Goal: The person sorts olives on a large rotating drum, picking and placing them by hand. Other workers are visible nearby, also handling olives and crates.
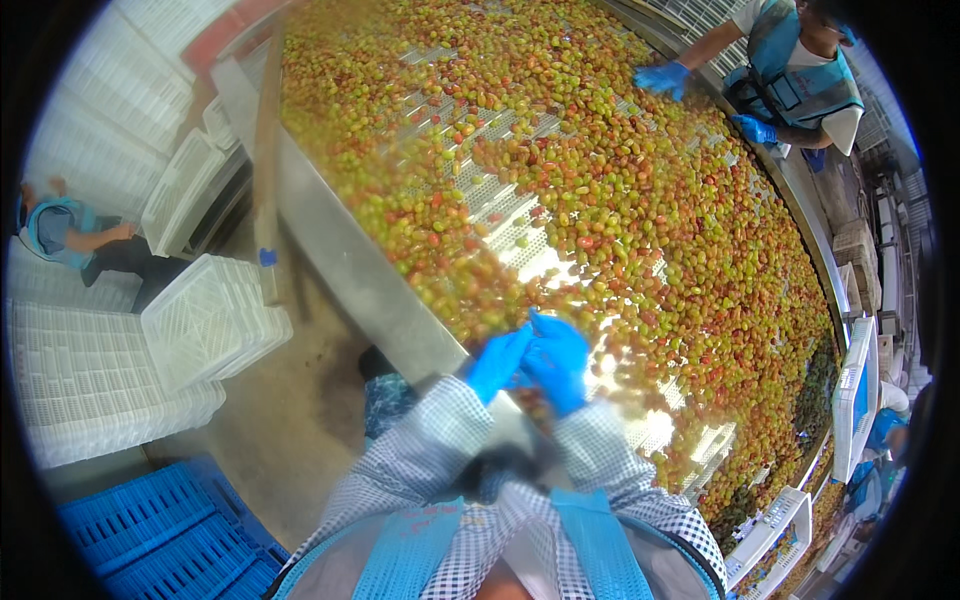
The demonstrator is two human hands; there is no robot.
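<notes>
My left hand (pixel 499 363) and my right hand (pixel 556 361), both in blue gloves, meet just above the near edge of a metal sorting table. Their fingertips touch or overlap; whether anything is pinched between them is hidden. Beneath and beyond them lie a great many small oval fruits (pixel 600 217), green, yellow and red, which look like fresh jujubes. They cover most of the perforated white table surface (pixel 510 202), with bare strips showing between. The broad metal rim (pixel 352 247) runs along to the left of my hands.
Across the table a co-worker's blue-gloved hand (pixel 664 79) reaches over the fruit. White crates (pixel 217 322) are stacked at left, near another person (pixel 64 229). Blue crates (pixel 161 525) stand at lower left. More white crates (pixel 855 397) sit at the table's right edge.
</notes>
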